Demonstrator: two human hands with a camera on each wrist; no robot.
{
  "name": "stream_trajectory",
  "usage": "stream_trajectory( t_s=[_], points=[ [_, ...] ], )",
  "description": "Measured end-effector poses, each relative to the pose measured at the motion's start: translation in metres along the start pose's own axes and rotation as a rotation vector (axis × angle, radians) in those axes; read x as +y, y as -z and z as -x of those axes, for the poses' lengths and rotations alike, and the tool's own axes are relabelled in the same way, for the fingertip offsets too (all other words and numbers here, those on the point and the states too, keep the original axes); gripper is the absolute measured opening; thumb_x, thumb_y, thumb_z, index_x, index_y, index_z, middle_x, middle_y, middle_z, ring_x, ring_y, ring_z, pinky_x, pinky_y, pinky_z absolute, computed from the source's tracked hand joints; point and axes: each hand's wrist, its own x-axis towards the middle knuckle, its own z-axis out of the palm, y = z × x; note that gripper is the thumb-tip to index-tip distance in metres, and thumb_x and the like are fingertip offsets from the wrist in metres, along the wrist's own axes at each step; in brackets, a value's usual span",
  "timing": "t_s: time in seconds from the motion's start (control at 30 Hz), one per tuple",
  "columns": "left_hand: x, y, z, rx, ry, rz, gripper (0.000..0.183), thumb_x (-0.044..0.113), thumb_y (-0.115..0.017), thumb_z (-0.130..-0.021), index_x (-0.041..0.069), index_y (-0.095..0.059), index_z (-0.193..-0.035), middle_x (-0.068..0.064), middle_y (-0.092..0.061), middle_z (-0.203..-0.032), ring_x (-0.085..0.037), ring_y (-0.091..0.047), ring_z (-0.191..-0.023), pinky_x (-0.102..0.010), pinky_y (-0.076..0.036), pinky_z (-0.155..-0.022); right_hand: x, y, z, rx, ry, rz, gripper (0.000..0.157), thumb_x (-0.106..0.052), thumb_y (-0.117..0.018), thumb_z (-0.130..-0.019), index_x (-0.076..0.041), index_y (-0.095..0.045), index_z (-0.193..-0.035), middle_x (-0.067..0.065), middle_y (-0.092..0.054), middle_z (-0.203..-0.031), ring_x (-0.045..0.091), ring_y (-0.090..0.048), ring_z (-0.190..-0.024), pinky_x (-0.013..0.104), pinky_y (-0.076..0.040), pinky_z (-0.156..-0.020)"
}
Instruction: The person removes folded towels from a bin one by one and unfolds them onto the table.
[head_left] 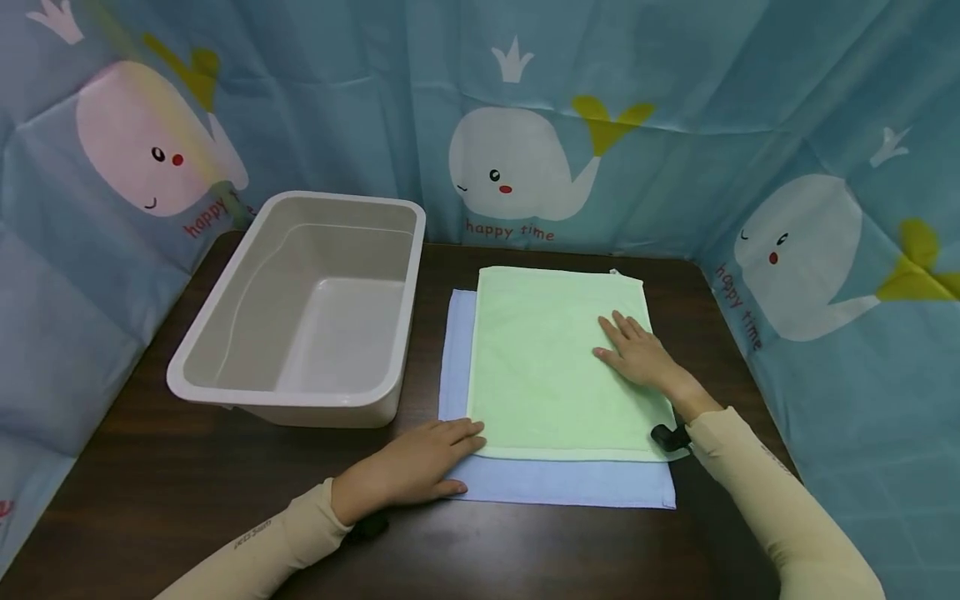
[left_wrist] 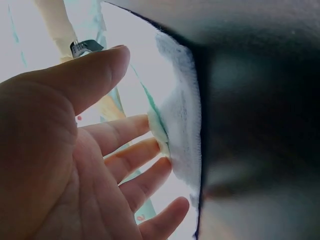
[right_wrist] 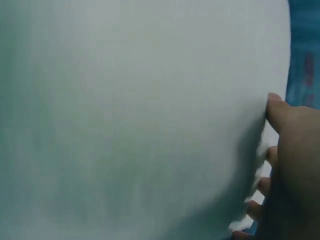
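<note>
A light green towel (head_left: 555,367) lies spread flat over a blue towel (head_left: 555,483), whose left and front margins show beyond it. My left hand (head_left: 416,462) rests at the front left corner of the pile, fingertips at the green towel's edge and thumb over the blue one. In the left wrist view, its fingers (left_wrist: 145,180) are spread and loosely bent beside the towel edges. My right hand (head_left: 637,354) lies on the right half of the green towel with its fingers extended. The right wrist view shows that hand's fingertips against the pale cloth.
A large beige plastic basin (head_left: 296,396) with nothing in it stands left of the towels on the dark wooden table (head_left: 187,483). Blue curtains (head_left: 337,100) printed with whales enclose the table at the back and both sides. Each wrist bears a small black camera (head_left: 670,438).
</note>
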Motion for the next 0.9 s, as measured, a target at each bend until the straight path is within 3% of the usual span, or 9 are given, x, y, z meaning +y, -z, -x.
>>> stream_trajectory(
  t_s=[0.13, 0.23, 0.37, 0.47, 0.57, 0.67, 0.83, 0.9],
  points=[
    [-0.001, 0.002, 0.000, 0.011, 0.007, -0.011, 0.062, 0.047, -0.060, -0.088, 0.014, -0.045, -0.140, -0.004, -0.039, -0.151, -0.022, -0.042, -0.137, -0.045, -0.041, -0.107, 0.039, 0.006, -0.012, 0.005, -0.098, -0.012, 0.072, -0.054, -0.026, -0.099, -0.011, -0.004, -0.153, 0.023, 0.000, -0.159, 0.048, -0.004, -0.144, 0.070, -0.012, -0.109],
    [-0.001, 0.003, 0.001, 0.007, 0.010, -0.012, 0.062, 0.047, -0.060, -0.088, 0.014, -0.045, -0.139, -0.004, -0.039, -0.151, -0.022, -0.042, -0.137, -0.044, -0.041, -0.107, 0.050, 0.009, -0.022, 0.032, -0.135, -0.007, 0.071, -0.053, -0.022, -0.100, -0.010, -0.002, -0.153, 0.024, 0.000, -0.158, 0.047, -0.004, -0.144, 0.070, -0.011, -0.109],
    [-0.001, 0.003, 0.002, -0.011, 0.009, -0.011, 0.062, 0.047, -0.059, -0.089, 0.014, -0.045, -0.140, -0.004, -0.039, -0.151, -0.022, -0.041, -0.137, -0.044, -0.041, -0.107, 0.023, 0.011, -0.034, 0.070, -0.045, -0.015, 0.069, -0.051, -0.028, -0.100, -0.013, -0.006, -0.153, 0.021, -0.004, -0.159, 0.045, -0.008, -0.145, 0.067, -0.013, -0.111],
    [-0.001, 0.003, 0.002, -0.018, 0.013, -0.008, 0.062, 0.047, -0.059, -0.089, 0.015, -0.045, -0.140, -0.003, -0.039, -0.151, -0.021, -0.040, -0.138, -0.044, -0.041, -0.108, -0.011, 0.012, -0.044, 0.024, 0.065, -0.050, 0.069, -0.051, -0.033, -0.099, -0.017, -0.009, -0.153, 0.017, -0.006, -0.160, 0.042, -0.008, -0.146, 0.064, -0.014, -0.113],
    [-0.001, 0.003, 0.000, -0.012, 0.012, -0.001, 0.062, 0.048, -0.058, -0.089, 0.015, -0.044, -0.140, -0.003, -0.039, -0.151, -0.021, -0.040, -0.138, -0.044, -0.041, -0.108, -0.026, 0.013, -0.053, -0.029, 0.103, -0.067, 0.068, -0.051, -0.034, -0.099, -0.019, -0.011, -0.153, 0.016, -0.006, -0.161, 0.041, -0.006, -0.147, 0.064, -0.012, -0.114],
    [0.001, 0.003, -0.003, -0.009, 0.006, 0.014, 0.062, 0.047, -0.059, -0.089, 0.015, -0.044, -0.140, -0.003, -0.038, -0.151, -0.022, -0.040, -0.138, -0.045, -0.040, -0.109, -0.010, 0.015, -0.061, -0.017, 0.055, -0.043, 0.067, -0.051, -0.031, -0.099, -0.017, -0.011, -0.153, 0.017, -0.005, -0.160, 0.043, -0.004, -0.147, 0.066, -0.010, -0.113],
    [0.003, 0.001, -0.005, -0.005, 0.001, 0.011, 0.062, 0.046, -0.059, -0.089, 0.015, -0.043, -0.141, -0.003, -0.037, -0.152, -0.022, -0.040, -0.138, -0.045, -0.039, -0.109, 0.042, 0.025, -0.061, 0.005, -0.125, -0.040, 0.068, -0.053, -0.025, -0.100, -0.015, -0.007, -0.153, 0.021, 0.000, -0.159, 0.045, -0.001, -0.146, 0.068, -0.007, -0.111],
    [0.003, 0.002, -0.005, -0.003, -0.001, 0.011, 0.062, 0.046, -0.059, -0.089, 0.014, -0.044, -0.140, -0.003, -0.038, -0.151, -0.022, -0.040, -0.138, -0.045, -0.039, -0.110, 0.052, 0.031, -0.060, 0.019, -0.163, -0.052, 0.069, -0.054, -0.025, -0.099, -0.015, -0.004, -0.153, 0.021, 0.001, -0.159, 0.045, -0.002, -0.146, 0.069, -0.007, -0.111]
  ],
)
